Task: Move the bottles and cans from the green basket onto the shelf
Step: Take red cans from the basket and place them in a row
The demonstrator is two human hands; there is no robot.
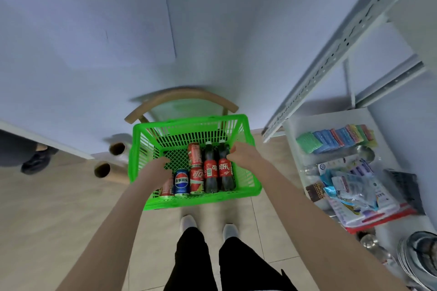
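green lattice plastic basket [189,121] holds cylindrical cans [181,182], dark bottles [210,172].

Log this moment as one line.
step: pickup | left hand: above cans | right hand: at bottle, grip unclear | basket: drinks inside

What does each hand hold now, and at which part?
The right hand seems to grip the right cola bottle at its neck. The left hand lies over a red can; whether it grips cannot be told.
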